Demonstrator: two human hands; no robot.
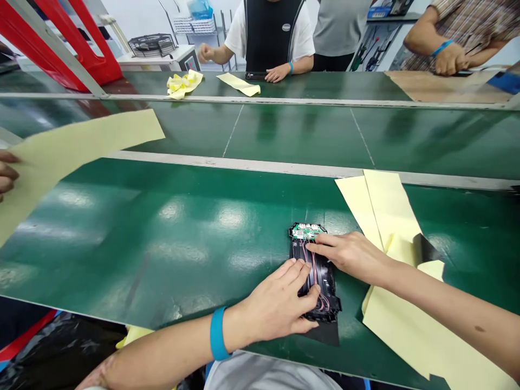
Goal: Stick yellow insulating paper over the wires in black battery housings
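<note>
A black plastic housing (326,276) lies on the green bench, with a green circuit board (305,231) at its far end. Thin pink and dark wires (314,265) run along the housing from the board. My left hand (280,300), with a teal wristband, is curled over the housing's near left part and steadies it. The fingertips of my right hand (345,252) are together on the wires just below the board; the exact contact is partly hidden. Under the near end of the housing a flat black sheet (328,333) sticks out.
Yellow paper strips (392,206) and a larger yellow sheet (422,330) lie at right. At far left, another person's hand (6,172) holds a long yellow strip (101,135). Metal rails (227,162) cross the bench. Co-workers stand opposite, near red plastic stools (91,65).
</note>
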